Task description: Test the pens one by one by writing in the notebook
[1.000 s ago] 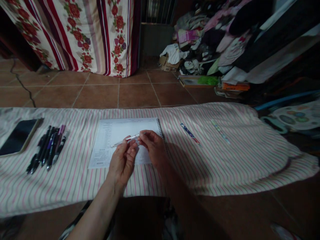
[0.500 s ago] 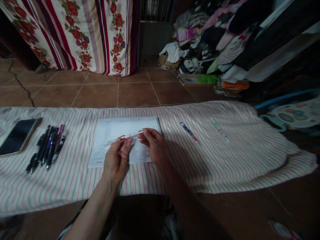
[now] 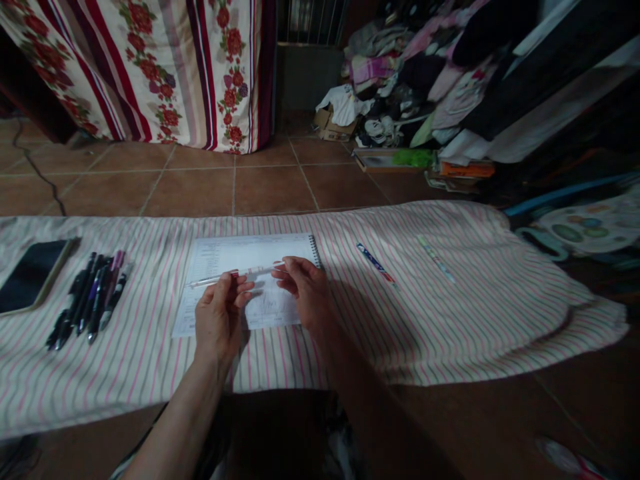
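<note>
A slim white pen (image 3: 201,283) with reddish marks is held level above an open spiral notebook (image 3: 250,245). My left hand (image 3: 219,310) is closed round its middle, thumb on top, with the left end jutting out past the fingers. At the pen's right end, the thumb and fingers of my right hand (image 3: 306,288) are pinched together. Whether the pen is one piece or pulled apart between the hands is too blurred to tell. Printed lines and faint handwriting show on the notebook's page beneath.
On the striped cloth (image 3: 280,363), a bunch of several pens (image 3: 93,293) lies at left beside a phone (image 3: 33,273). To the right lie a dark blue and red pen (image 3: 376,263) and a pale patterned pen (image 3: 435,259). Clothes (image 3: 400,73) are heaped beyond.
My left hand has moved left with its part of the pen, widening the distance between my hands. My right hand stays nearly in place. The view has shifted slightly.
</note>
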A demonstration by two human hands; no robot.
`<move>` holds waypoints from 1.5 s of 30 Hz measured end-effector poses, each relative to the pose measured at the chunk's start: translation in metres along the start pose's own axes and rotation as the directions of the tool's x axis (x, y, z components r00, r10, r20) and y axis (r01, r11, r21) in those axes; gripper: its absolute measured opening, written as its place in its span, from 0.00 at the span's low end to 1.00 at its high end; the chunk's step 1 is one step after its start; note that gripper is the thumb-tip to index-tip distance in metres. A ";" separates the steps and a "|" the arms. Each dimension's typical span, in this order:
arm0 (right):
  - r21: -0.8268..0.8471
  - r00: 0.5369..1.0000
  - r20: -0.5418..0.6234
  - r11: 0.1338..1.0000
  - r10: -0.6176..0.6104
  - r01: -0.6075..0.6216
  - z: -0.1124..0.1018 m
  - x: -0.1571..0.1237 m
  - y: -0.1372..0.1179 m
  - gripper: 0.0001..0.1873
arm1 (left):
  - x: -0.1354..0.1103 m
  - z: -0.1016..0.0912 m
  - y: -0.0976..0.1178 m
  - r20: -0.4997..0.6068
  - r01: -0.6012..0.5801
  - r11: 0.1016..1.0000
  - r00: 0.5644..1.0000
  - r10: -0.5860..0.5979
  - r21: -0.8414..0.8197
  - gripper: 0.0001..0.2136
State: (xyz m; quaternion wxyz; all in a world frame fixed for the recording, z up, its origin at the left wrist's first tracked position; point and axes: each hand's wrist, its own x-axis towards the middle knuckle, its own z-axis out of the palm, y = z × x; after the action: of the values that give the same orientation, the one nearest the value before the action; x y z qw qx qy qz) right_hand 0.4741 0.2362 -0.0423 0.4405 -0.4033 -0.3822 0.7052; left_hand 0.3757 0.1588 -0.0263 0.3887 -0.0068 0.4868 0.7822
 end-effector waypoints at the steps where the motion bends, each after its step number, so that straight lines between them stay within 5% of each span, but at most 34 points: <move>1: 0.007 1.000 -0.002 1.000 0.005 -0.005 0.000 0.000 0.001 0.15 | 0.001 -0.001 -0.001 0.009 -0.033 0.999 0.999 0.033 0.015 0.05; 8: 0.034 1.000 0.001 0.999 0.014 -0.014 -0.002 0.003 0.003 0.14 | 0.004 -0.002 -0.002 0.021 -0.103 0.994 0.995 0.102 0.042 0.08; 33: -0.084 0.995 0.096 0.996 0.024 -0.016 0.010 -0.006 -0.001 0.12 | -0.001 0.010 -0.002 0.038 0.211 0.960 0.978 -0.207 -0.183 0.10; 39: -0.078 0.989 0.141 0.996 0.048 -0.037 0.011 -0.009 0.000 0.17 | 0.005 0.009 0.001 -0.046 0.222 0.920 0.967 -0.250 -0.324 0.11; 45: -0.135 0.997 0.068 0.990 -0.031 0.040 0.012 -0.009 -0.003 0.15 | 0.009 0.007 0.004 -0.103 0.248 0.905 0.948 -0.300 -0.346 0.09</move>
State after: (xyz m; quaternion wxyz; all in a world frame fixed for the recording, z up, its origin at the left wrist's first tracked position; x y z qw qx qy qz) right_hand 0.4664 0.2264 -0.0330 0.4117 -0.4022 -0.4507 0.6823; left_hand 0.3698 0.1685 -0.0232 0.4495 -0.2003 0.3723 0.7869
